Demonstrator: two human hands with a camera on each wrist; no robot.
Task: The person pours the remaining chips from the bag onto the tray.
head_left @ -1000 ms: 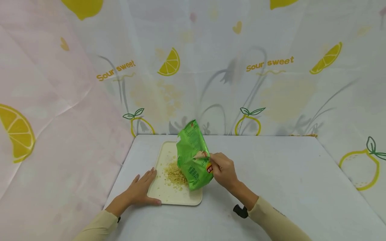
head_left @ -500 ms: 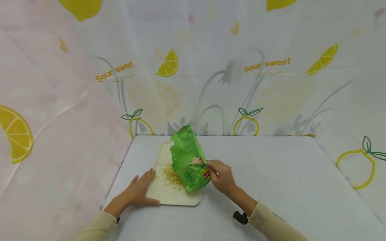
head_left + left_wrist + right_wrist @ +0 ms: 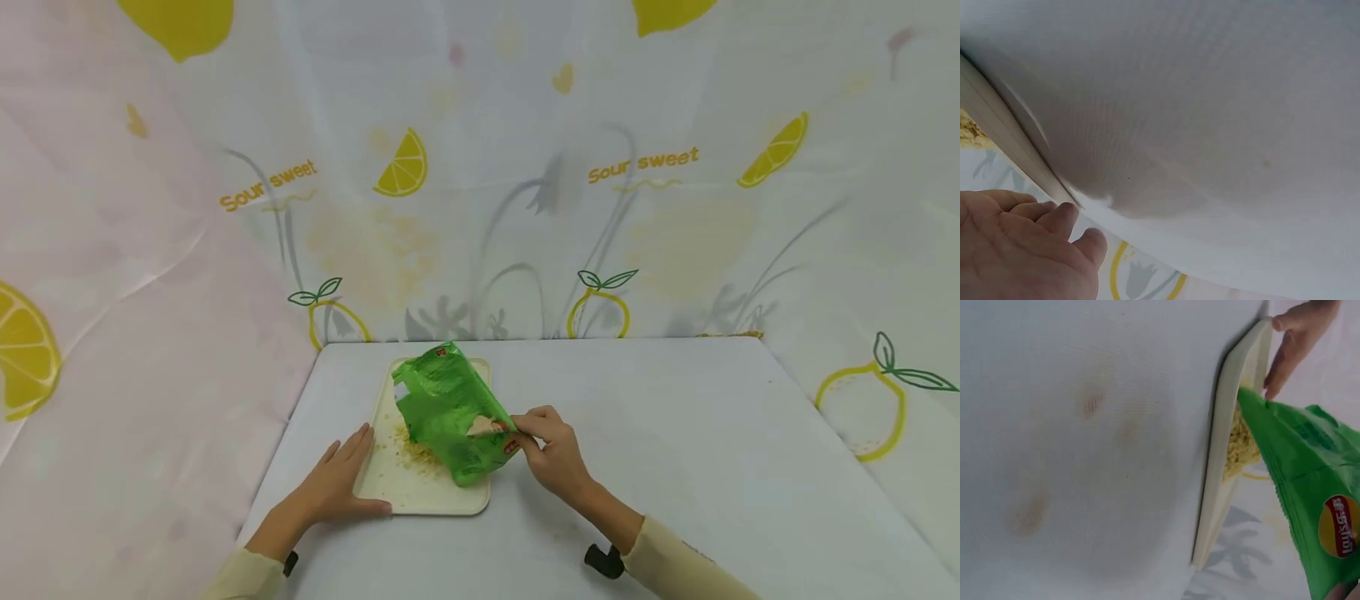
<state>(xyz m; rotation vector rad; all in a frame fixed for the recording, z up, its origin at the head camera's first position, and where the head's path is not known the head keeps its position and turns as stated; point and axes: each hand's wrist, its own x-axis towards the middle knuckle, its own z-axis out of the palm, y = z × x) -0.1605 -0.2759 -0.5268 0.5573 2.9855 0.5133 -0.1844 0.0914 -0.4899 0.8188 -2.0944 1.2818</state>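
Note:
A green chip bag (image 3: 450, 417) hangs tilted over a cream rectangular tray (image 3: 442, 502). My right hand (image 3: 553, 450) pinches the bag's right edge between thumb and fingers. On the tray lies a heap of yellow chip crumbs (image 3: 417, 457), partly covered by the bag in the head view. My left hand (image 3: 337, 479) rests at the tray's left side, fingers straight along the edge and thumb at the near left corner. In the right wrist view, the bag (image 3: 1304, 469) shows a red and yellow logo, and the crumbs (image 3: 1239, 447) sit behind the tray's rim.
A white cloth (image 3: 637, 433) covers the table. Behind it rises a lemon-printed curtain (image 3: 480, 208), and a pinkish one (image 3: 112, 333) stands at the left. Small brownish stains (image 3: 1034, 512) mark the cloth in the right wrist view.
My right hand has lowered the bag, whose top has tipped leftward and down, covering more of the crumbs. My left hand keeps its place at the tray. The head view has shifted slightly.

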